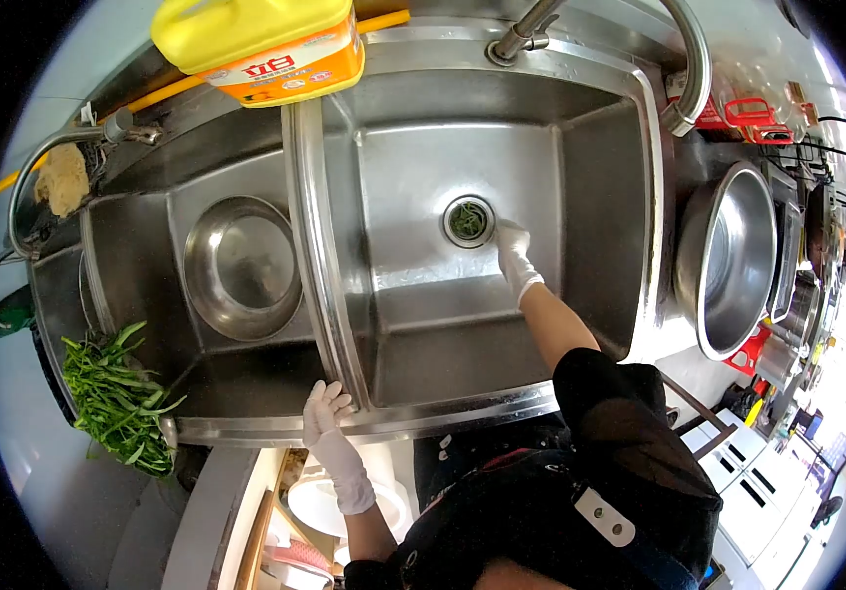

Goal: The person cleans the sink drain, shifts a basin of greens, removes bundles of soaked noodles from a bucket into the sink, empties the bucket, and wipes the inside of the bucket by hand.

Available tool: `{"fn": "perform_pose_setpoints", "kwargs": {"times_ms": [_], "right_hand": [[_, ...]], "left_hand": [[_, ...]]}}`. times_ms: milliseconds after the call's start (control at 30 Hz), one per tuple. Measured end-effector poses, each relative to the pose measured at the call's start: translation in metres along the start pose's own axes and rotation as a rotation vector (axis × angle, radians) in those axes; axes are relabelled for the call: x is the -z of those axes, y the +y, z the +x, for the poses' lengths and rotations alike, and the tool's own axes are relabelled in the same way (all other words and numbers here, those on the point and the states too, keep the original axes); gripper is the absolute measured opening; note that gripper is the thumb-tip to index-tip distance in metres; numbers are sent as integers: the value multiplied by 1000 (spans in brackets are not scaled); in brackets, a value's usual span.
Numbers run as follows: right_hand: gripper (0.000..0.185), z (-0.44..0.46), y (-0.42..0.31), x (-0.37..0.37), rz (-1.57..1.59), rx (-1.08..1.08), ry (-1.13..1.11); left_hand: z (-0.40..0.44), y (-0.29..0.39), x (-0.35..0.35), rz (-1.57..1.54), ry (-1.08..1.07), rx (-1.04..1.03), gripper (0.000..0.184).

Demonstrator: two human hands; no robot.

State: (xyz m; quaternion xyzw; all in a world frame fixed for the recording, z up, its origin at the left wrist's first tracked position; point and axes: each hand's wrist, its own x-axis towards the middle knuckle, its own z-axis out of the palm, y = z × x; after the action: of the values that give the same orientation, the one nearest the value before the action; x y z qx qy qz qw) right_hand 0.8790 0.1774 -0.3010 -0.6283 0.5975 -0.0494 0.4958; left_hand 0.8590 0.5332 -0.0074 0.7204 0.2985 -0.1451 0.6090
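My right hand [513, 242], in a white glove, is low in the right sink basin [423, 177], right beside the drain [468, 221]. Its fingers look curled; whatever they may hold is hidden. Green leaf scraps [467, 218] lie inside the drain opening. My left hand [324, 408], gloved too, rests on the front rim near the divider [317, 246], fingers apart and holding nothing.
A round steel basin [244, 267] sits in the left sink. Leafy greens [123, 403] are heaped at the front left corner. A yellow detergent jug [275, 49] stands behind the divider, a faucet [683, 108] arches at the back right, and a large steel bowl [737, 261] stands at right.
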Motion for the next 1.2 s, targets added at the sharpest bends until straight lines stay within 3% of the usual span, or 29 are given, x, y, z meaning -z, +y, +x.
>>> {"fn": "perform_pose_setpoints", "kwargs": {"times_ms": [33,67,167,300,400,500,600,700,800,867,1000,1033,1133,1200], "right_hand": [[21,-11,-8,-2,-221,189,89],[22,-21,-15,1,-348,327,16],[18,-40,-26,-8,-643,405,-260],[20,-54,-16,-24,-924,427,-333],[20,-56,-25,-25,-1129,571,-433],[20,-47,-5,-41,-1109,594,-244],[20,-40,8,-40,-1090,731,-289],[17,-38,6,-29,-979,692,-175],[28,-28,-16,2,-935,500,-86],[36,-13,-24,19,-709,539,-100],[32,18,-34,23,-360,342,-417],[30,21,-35,22,-550,450,-401],[29,15,-35,19,-604,368,-346],[29,17,-25,15,-434,190,-311]], "left_hand": [[1,-2,0,-2,-1,-2,36],[2,-4,1,-2,-2,-5,37],[3,-2,1,4,0,-5,37],[3,3,-1,22,7,-7,37],[3,6,-1,19,-8,11,37],[2,6,-3,31,0,14,37],[1,7,-3,56,-2,10,37],[0,5,0,48,-7,-8,37],[-1,6,-1,66,-4,-9,37],[-2,6,-2,53,-4,-4,36],[-3,2,-6,36,-22,-18,36],[-3,1,-7,37,-18,-14,35],[-4,-1,-12,37,-13,-1,34],[-4,0,-12,29,-11,9,34]]}}
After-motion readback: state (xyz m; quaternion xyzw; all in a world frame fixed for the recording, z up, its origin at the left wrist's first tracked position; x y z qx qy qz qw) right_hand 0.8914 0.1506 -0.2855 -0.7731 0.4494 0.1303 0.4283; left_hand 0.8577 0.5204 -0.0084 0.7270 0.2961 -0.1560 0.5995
